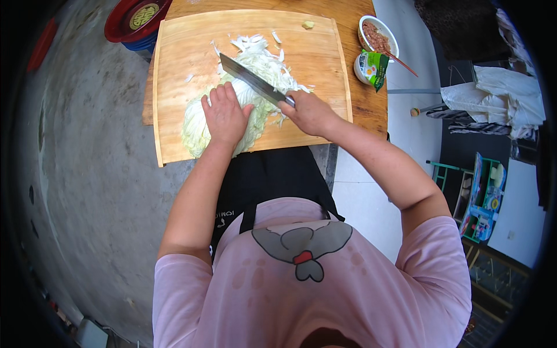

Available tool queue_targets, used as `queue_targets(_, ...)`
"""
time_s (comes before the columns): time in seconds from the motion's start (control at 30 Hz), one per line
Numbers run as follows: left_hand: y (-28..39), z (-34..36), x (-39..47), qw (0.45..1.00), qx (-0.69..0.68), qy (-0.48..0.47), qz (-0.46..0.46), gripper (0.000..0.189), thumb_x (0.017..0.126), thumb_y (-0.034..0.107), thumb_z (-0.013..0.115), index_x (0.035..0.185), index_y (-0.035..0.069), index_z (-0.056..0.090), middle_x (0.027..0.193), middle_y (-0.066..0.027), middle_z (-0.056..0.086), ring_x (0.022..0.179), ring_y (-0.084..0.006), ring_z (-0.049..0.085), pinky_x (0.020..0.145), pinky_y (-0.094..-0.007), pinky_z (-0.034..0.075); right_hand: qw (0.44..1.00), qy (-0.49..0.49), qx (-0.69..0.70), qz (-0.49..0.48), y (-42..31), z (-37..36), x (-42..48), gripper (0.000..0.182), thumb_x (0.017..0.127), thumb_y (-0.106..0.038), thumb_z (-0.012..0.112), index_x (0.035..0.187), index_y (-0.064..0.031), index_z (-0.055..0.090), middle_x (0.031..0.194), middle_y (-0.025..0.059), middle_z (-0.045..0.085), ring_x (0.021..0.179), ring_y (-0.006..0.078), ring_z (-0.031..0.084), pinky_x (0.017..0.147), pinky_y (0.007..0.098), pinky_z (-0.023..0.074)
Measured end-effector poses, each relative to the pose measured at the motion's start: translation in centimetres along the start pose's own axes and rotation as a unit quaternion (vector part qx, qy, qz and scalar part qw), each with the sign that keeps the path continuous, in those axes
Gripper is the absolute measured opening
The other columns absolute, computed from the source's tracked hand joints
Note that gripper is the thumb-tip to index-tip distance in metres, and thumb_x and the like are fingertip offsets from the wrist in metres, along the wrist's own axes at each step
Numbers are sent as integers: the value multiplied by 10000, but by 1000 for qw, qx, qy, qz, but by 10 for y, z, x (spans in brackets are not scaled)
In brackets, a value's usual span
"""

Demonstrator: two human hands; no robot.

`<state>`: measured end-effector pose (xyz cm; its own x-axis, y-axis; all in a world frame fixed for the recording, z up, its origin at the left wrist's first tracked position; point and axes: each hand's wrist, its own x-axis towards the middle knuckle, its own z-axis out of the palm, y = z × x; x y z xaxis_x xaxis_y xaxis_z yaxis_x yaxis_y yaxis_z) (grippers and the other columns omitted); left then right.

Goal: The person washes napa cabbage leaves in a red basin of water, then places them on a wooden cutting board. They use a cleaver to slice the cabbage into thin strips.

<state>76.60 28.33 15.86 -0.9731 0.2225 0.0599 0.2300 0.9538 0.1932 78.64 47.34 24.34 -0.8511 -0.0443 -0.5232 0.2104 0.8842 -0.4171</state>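
Note:
A wooden cutting board (182, 52) with raised side edges lies before me. On its near part rests a pale green napa cabbage (196, 126), and my left hand (226, 114) presses flat on top of it, fingers a little spread. My right hand (308, 111) grips the handle of a cleaver (252, 79), whose broad blade slants up to the left across the cabbage, close beyond my left fingertips. Shredded cabbage (265, 58) is heaped on the far side of the blade, with loose bits around it. A small yellowish piece (308, 25), perhaps ginger, sits near the board's far right corner.
Right of the board, on the wooden table (370, 113), stand a white bowl (364, 21) of minced meat with red chopsticks (404, 65) and a white container (359, 71) with a green packet (375, 67). A red basin (119, 26) is beyond the table's left side.

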Motion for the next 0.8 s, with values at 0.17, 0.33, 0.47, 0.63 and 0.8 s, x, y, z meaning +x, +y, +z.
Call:
queue_targets(0.17, 8, 1, 2, 999, -14, 17, 23, 759, 798, 455, 702, 1335, -9, 431, 1203, -132, 528, 1157, -277, 480, 1051, -477, 310, 996, 65, 51, 30, 31, 64, 37, 408, 928, -438, 528, 1080, -73, 629, 980, 195, 683, 949, 370, 648, 812, 477, 507)
queue_targets(0.33, 0, -7, -1, 1000, -9, -1, 0, 919, 717, 510, 758, 1391, 6, 387, 1352, -180, 447, 1285, -350, 400, 1106, -537, 231, 990, 122, 63, 13, 29, 85, 40, 339, 929, -407, 535, 953, -82, 630, 877, 177, 686, 873, 356, 656, 755, 474, 510)
queue_targets(0.47, 8, -37, -11, 995, 44, -90, -22, 1208, 552, 535, 858, 1508, 128, 241, 1454, -233, 335, 1363, -433, 293, 1101, -627, 193, 985, 134, 109, 23, 47, 71, 42, 360, 927, -409, 521, 1018, -82, 641, 891, 160, 687, 882, 357, 652, 770, 448, 504)
queue_targets(0.63, 2, -24, -10, 993, 59, -105, -14, 1248, 539, 363, 882, 1540, 174, 161, 1391, -216, 386, 1275, -389, 390, 1082, -611, 239, 974, 159, 156, 35, 65, 49, 39, 405, 918, -419, 537, 1067, -57, 641, 911, 197, 676, 911, 361, 643, 802, 436, 492)
queue_targets(0.8, 11, -12, 27, 997, 49, -55, -3, 1205, 515, 316, 881, 1487, 56, 217, 1292, -177, 463, 1199, -340, 459, 1066, -573, 281, 967, 153, 204, -6, 58, 21, 18, 370, 927, -380, 547, 1020, -33, 637, 852, 196, 659, 853, 359, 636, 754, 428, 482)
